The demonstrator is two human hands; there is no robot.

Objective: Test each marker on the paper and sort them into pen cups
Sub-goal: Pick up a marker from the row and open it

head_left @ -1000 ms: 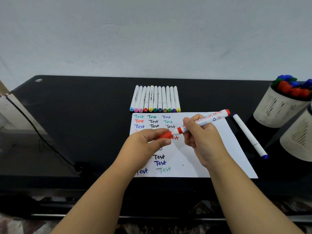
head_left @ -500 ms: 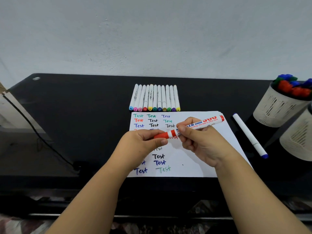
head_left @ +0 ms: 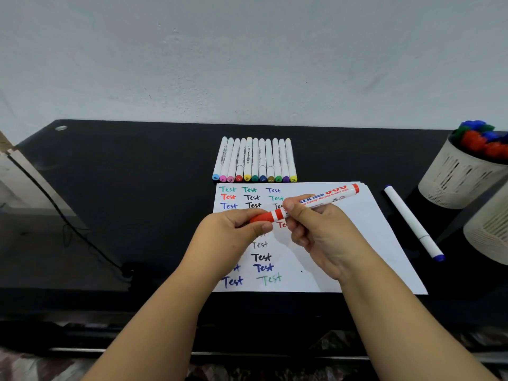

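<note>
The right hand (head_left: 321, 232) curls its thumb and fingers around the white barrel of a red marker (head_left: 310, 202), held above the paper (head_left: 357, 243) with its far end tilted up and to the right. The left hand (head_left: 231, 232) pinches the marker's red cap (head_left: 262, 217) between thumb and bent fingers; the cap sits against the barrel's red-and-white banded collar. Both forearms reach in from the lower edge, wrists angled toward each other over the sheet. The marker is a smooth plastic cylinder with red printing along its side and a red end plug. The paper is a flat white sheet covered with handwritten "Test" words in green, red, blue and black. Just beyond its far edge lies a tight row of slim white pens (head_left: 254, 160) with coloured end caps. A white pen with a blue tip (head_left: 412, 224) lies alone just right of the sheet. Two pale slotted pen cups (head_left: 450, 177) stand at the right on the glossy black table (head_left: 123, 174), the farther one holding coloured caps.
</note>
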